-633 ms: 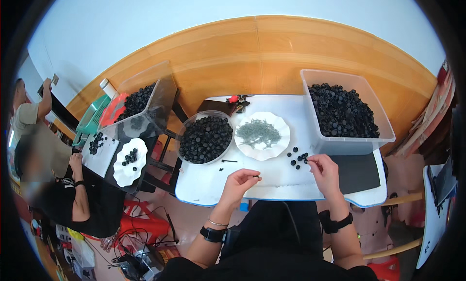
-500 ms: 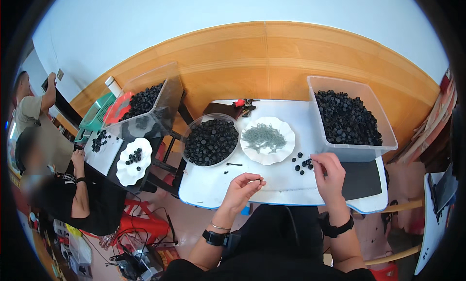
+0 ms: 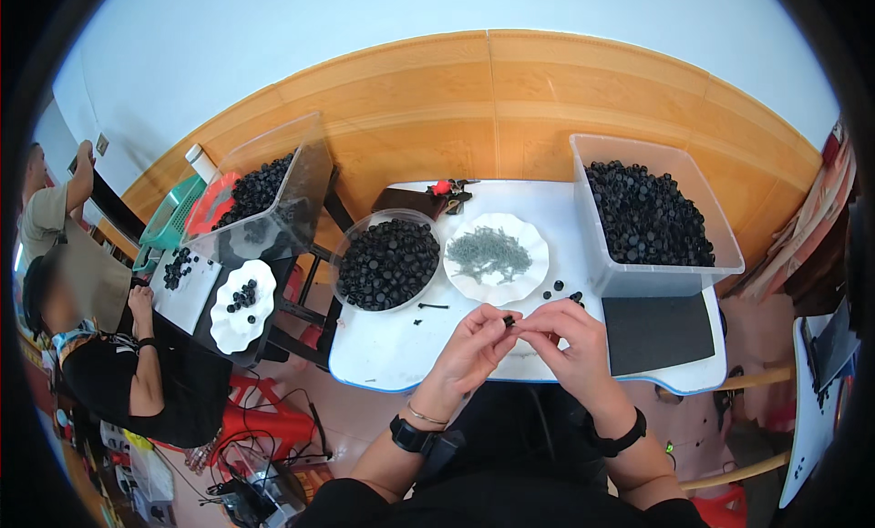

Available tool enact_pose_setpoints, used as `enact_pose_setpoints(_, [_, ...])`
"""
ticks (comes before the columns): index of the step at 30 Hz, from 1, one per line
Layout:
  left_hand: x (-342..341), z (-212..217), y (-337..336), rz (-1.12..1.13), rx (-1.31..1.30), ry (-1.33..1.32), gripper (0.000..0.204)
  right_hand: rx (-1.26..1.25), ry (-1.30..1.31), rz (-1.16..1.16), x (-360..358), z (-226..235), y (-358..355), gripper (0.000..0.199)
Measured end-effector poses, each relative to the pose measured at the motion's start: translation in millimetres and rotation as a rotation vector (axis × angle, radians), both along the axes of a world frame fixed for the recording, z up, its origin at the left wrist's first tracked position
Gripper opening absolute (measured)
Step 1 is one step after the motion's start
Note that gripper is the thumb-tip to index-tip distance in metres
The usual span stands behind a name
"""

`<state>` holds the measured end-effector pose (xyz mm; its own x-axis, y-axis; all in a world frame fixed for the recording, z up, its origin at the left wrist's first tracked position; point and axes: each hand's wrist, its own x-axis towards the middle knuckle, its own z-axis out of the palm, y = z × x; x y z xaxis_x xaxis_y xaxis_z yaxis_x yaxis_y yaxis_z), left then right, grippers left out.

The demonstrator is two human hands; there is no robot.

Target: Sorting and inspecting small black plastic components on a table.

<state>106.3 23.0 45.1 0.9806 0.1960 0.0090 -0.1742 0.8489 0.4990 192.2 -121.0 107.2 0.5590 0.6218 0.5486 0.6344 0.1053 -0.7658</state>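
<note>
Above the near edge of the white table, my two hands meet at the fingertips. My left hand pinches a small black round part between thumb and fingers. Closed in a pinch against it is my right hand; whatever its fingertips hold is too small to make out. Just beyond them, a white scalloped plate carries a heap of tiny grey-green pieces. A few loose black parts lie beside the plate, partly hidden by my right hand.
Left of the plate stands a round clear tub full of black parts. A large clear bin of them stands at right, by a dark mat. At far left a co-worker sits by another plate; another person stands behind.
My right hand has moved left from the loose black parts to meet my left hand. The left hand has shifted slightly right and up, still pinching the small black part.
</note>
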Motion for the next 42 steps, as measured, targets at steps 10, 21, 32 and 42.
enact_pose_setpoints(10, [8, -7, 1, -0.066, -0.010, -0.028, 0.003, 0.038, 0.006, -0.049, 6, -14, -1, 0.014])
enact_pose_setpoints(21, [8, -16, 3, -0.072, 0.208, -0.006, 0.006, -0.078, -0.055, -0.067, 7, -21, -8, 0.012])
enact_pose_setpoints(32, [7, -24, -6, -0.150, 0.087, 0.010, 0.006, -0.055, 0.011, 0.012, 9, -30, -4, 0.014])
enact_pose_setpoints(42, [17, -22, 2, -0.059, 0.614, 0.189, 0.012, 0.133, -0.156, -0.228, 30, -21, -4, 0.022])
